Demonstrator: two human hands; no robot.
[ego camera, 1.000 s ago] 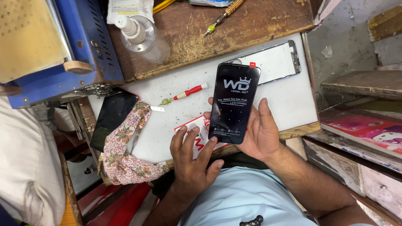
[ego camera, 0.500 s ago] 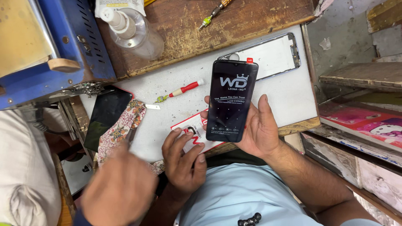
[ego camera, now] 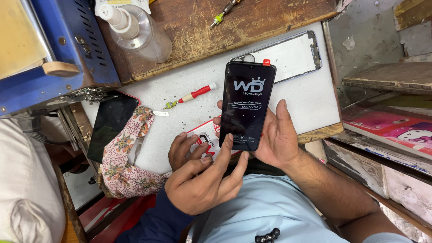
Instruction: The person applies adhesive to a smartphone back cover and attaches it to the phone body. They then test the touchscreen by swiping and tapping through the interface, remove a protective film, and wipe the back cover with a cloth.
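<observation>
My right hand (ego camera: 279, 139) holds a black phone display panel (ego camera: 245, 105) upright over the white work mat (ego camera: 180, 90); the panel carries a film with white print and a red tab at its top. My left hand (ego camera: 182, 146) rests with fingers spread on a red and white packet (ego camera: 204, 135) at the mat's near edge. Another person's hand (ego camera: 202, 182), in a dark blue sleeve, lies over my left hand, and its fingertips touch the panel's lower edge.
A silver phone frame (ego camera: 288, 56) lies behind the panel. A red-handled screwdriver (ego camera: 191, 96), a black phone (ego camera: 110, 123) and a floral cloth (ego camera: 126, 157) are to the left. A blue machine (ego camera: 58, 54) and a clear pump bottle (ego camera: 135, 27) stand behind them. Pink boxes (ego camera: 387, 128) are on the right.
Another person's hand in a dark blue sleeve came in from the lower left and now reaches the panel's bottom edge, covering part of my left hand. My right hand keeps hold of the panel.
</observation>
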